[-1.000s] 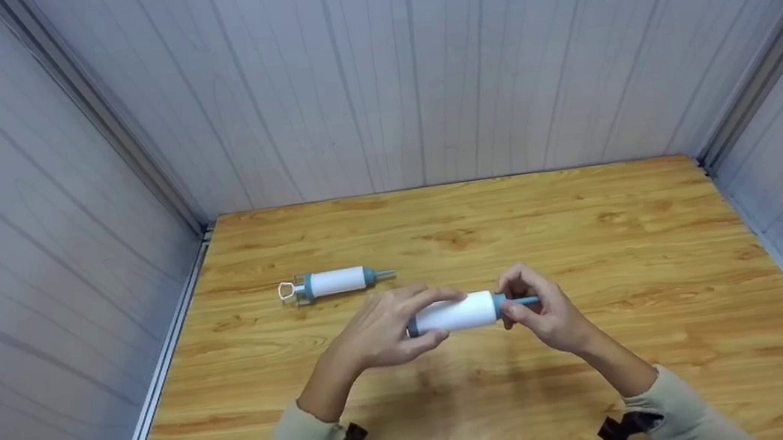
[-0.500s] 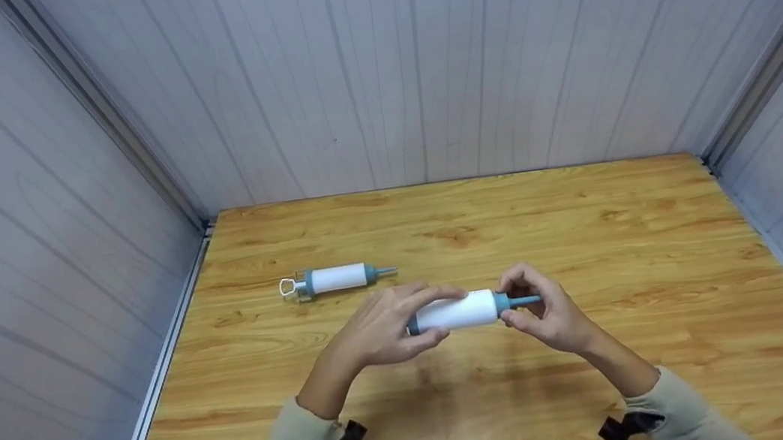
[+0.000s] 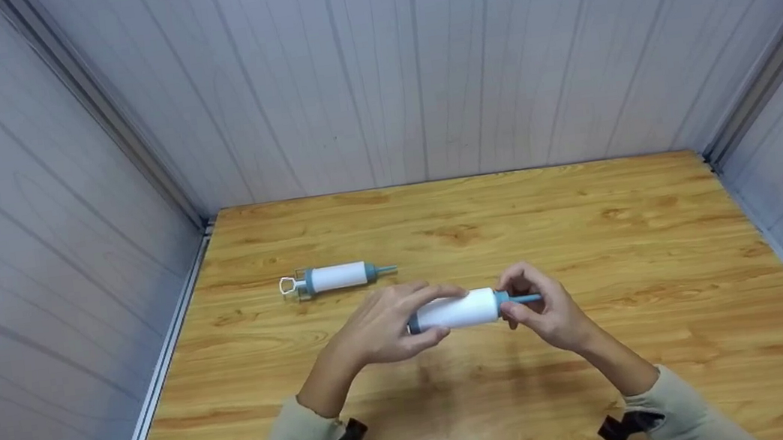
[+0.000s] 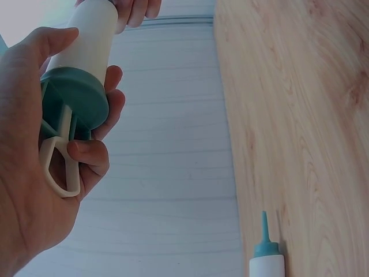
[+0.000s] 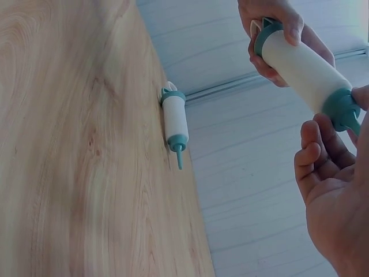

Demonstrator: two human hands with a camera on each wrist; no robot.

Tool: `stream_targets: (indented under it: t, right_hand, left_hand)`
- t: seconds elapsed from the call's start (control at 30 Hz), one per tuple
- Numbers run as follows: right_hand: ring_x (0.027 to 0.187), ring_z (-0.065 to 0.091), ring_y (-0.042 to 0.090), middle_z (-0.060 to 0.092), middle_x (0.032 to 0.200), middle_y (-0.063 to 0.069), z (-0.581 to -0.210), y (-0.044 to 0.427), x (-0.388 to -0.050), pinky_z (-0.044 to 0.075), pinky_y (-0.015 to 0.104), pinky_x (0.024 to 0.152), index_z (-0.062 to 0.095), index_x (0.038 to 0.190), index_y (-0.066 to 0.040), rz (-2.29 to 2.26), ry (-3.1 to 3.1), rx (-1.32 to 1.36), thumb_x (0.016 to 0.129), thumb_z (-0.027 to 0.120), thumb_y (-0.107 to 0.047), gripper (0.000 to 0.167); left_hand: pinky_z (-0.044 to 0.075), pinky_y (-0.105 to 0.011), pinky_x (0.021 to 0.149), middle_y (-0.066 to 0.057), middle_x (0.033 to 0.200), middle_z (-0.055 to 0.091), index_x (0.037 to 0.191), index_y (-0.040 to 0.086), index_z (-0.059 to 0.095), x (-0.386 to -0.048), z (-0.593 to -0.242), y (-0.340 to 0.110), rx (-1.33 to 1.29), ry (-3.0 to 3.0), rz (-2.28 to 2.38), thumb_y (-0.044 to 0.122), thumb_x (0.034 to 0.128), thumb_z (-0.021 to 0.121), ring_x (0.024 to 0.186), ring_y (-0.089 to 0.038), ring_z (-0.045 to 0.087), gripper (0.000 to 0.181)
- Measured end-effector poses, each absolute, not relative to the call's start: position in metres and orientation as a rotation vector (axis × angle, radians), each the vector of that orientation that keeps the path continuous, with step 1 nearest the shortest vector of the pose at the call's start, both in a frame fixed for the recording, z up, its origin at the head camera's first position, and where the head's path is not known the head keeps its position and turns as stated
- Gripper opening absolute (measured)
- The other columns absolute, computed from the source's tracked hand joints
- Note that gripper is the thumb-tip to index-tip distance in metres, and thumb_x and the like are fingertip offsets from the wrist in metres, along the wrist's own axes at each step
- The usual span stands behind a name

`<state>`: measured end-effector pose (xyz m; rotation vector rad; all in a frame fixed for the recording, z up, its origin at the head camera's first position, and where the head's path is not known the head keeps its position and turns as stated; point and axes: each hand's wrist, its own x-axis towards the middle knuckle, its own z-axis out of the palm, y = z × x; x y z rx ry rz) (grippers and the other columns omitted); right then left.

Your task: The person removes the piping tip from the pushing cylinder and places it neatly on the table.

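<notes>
Both hands hold one white syringe (image 3: pixel 460 309) with teal ends above the table, lying nearly level. My left hand (image 3: pixel 394 326) grips its barrel near the plunger end. In the left wrist view the white loop handle (image 4: pixel 70 182) sits close to the teal end collar (image 4: pixel 78 95), with fingers curled beside it. The thumb and fingers of my right hand (image 3: pixel 544 313) pinch the teal nozzle cap (image 5: pixel 340 107) at the other end. Its thin tip points right, past the fingers. A second syringe (image 3: pixel 338 277) of the same kind lies on the table beyond my left hand.
The wood-grain table (image 3: pixel 628 234) is bordered by a pale panel wall (image 3: pixel 416 65) at the back and by side walls. A metal rail (image 3: pixel 156 387) runs along its left edge. Small dark devices (image 3: pixel 350 434) sit at both sleeve cuffs.
My right thumb shifted down off the middle of the nozzle cap, then came back up onto it. My left hand kept its grip. The second syringe has stayed on the table.
</notes>
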<state>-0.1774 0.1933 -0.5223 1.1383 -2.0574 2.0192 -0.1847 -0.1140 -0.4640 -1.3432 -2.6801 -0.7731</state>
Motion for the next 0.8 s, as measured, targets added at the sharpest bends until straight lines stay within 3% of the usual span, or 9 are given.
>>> stream_targets:
  t: [0.23, 0.5, 0.8]
  right_hand:
    - [0.080, 0.064, 0.008, 0.068, 0.104, -0.010, -0.5224, 0.1923, -0.1780, 0.060, 0.025, 0.068, 0.054, 0.121, 0.014, 2.020, -2.013, 1.168, 0.101, 0.055, 0.021, 0.022]
    - [0.109, 0.070, 0.003, 0.067, 0.123, -0.011, -0.5231, 0.1919, -0.1767, 0.063, 0.020, 0.091, 0.055, 0.123, 0.016, 1.938, -2.036, 1.131, 0.092, 0.064, 0.025, 0.033]
    - [0.106, 0.070, 0.004, 0.070, 0.123, -0.010, -0.5230, 0.1931, -0.1777, 0.062, 0.020, 0.088, 0.052, 0.127, 0.017, 1.954, -2.037, 1.144, 0.094, 0.065, 0.021, 0.035]
  left_hand:
    - [0.051, -0.025, 0.069, -0.011, 0.132, 0.080, 0.156, 0.029, 0.065, -0.1848, -0.4642, -0.1142, -1.339, -2.705, -0.788, 0.041, 0.1087, 0.067, 0.081, -0.018, 0.067, 0.049]
    - [0.049, -0.025, 0.069, -0.011, 0.136, 0.080, 0.156, 0.030, 0.065, -0.1848, -0.4643, -0.1149, -1.308, -2.728, -0.784, 0.041, 0.1065, 0.067, 0.082, -0.018, 0.066, 0.051]
    - [0.046, -0.023, 0.066, -0.010, 0.130, 0.082, 0.153, 0.028, 0.068, -0.1870, -0.4652, -0.1138, -1.324, -2.688, -0.769, 0.039, 0.1043, 0.068, 0.077, -0.016, 0.064, 0.050]
